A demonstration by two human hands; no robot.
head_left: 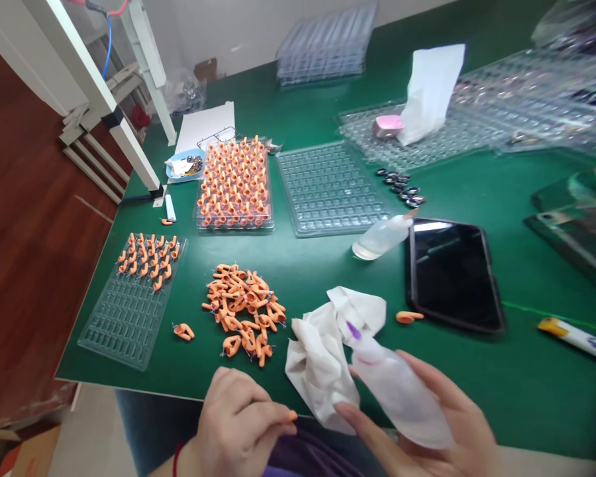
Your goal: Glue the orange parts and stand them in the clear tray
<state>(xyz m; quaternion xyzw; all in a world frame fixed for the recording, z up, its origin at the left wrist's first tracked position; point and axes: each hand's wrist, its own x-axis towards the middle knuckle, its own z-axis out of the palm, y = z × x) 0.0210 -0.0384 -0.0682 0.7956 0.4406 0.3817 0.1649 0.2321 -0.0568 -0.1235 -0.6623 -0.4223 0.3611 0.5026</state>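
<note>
My left hand (241,424) is closed in a pinch at the table's front edge. A bit of an orange plastic piece (293,415) shows at its fingertips; the rest is hidden. My right hand (442,411) is wrapped round a translucent squeeze bottle (402,391) with a purple nozzle, tilted up to the left. Behind the bottle lies a crumpled white cloth (318,358). A heap of orange hooked plastic pieces (243,301), some with thin wires, lies beyond my left hand. One loose orange piece (183,332) is left of the heap, another (409,317) right of the cloth.
A partly filled clear tray (124,324) lies at the left, a full stack of trays (233,225) behind. Further right are an unfilled tray (328,185), a second bottle (380,238), a dark tablet (449,271), dark small parts (402,189) and a white-and-yellow tube (579,339).
</note>
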